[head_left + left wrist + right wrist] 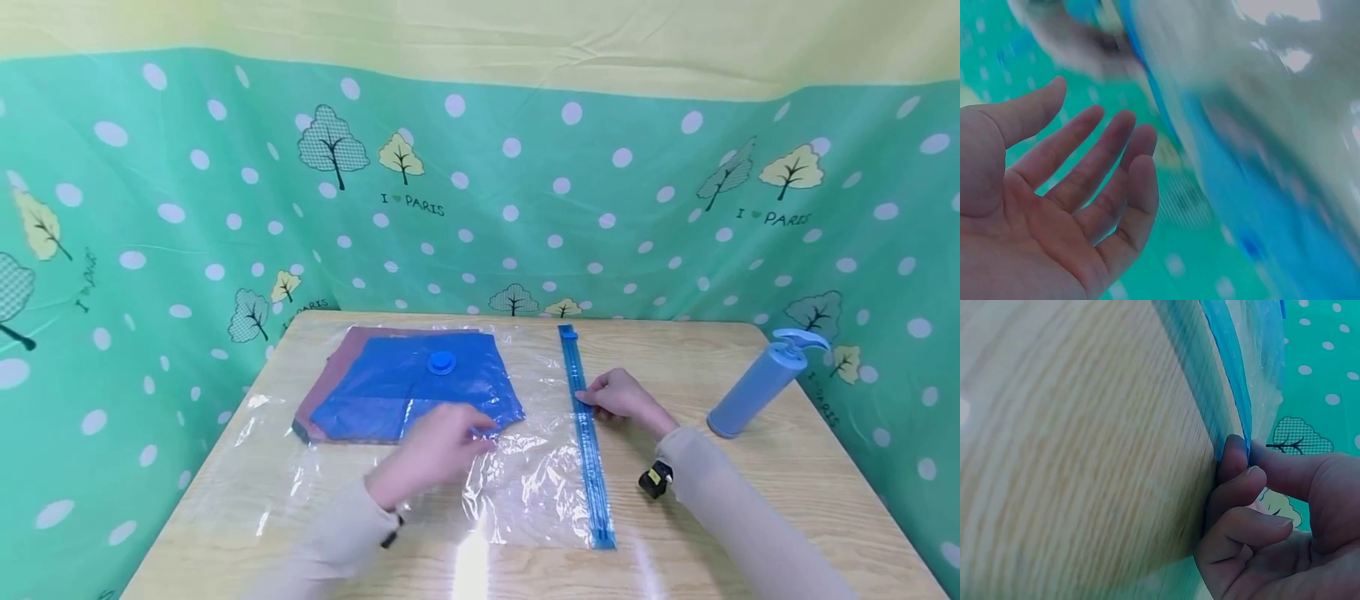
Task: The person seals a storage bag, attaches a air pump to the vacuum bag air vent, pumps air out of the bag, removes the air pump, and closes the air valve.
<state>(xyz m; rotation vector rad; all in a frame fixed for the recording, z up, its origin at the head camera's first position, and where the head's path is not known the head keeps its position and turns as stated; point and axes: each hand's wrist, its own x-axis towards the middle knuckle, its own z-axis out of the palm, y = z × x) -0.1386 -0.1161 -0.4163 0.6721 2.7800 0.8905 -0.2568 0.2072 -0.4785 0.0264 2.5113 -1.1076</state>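
Observation:
A clear vacuum storage bag lies flat on the table with folded blue and mauve cloth inside. Its round blue valve sits over the blue cloth. Along the bag's right side runs a blue zip strip, with a small slider at the far end. My right hand pinches this strip near its middle between thumb and fingers, as the right wrist view also shows. Above the bag's near part hovers my left hand, blurred; in the left wrist view its fingers are loosely bent and hold nothing.
A blue hand pump with a T-shaped handle stands tilted in view at the table's right side. Green dotted curtain hangs behind and around the wooden table. Glare falls on the near edge.

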